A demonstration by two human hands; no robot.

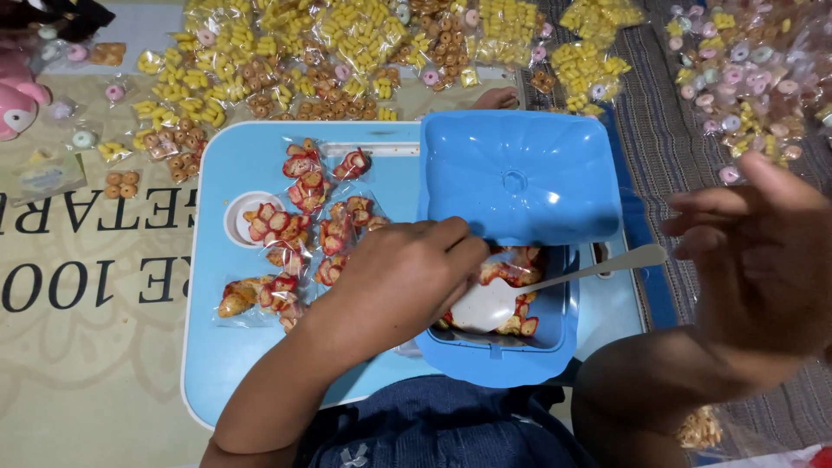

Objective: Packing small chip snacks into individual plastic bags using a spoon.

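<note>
While the left hand (407, 277) reaches into the open blue plastic box (507, 347), its fingers curled down among the red-and-cream snack pieces (511, 273) beside the bowl of a white spoon (485, 303), I cannot tell whether it grips a piece. The right hand (763, 251) hovers well to the right of the box, loosely open and holding nothing, near the spoon's handle end. This looks like the filling step, drawing pieces from the box toward the small clear packets (299, 225) on the light-blue tray table (217, 347); it calls for a careful pinch.
</note>
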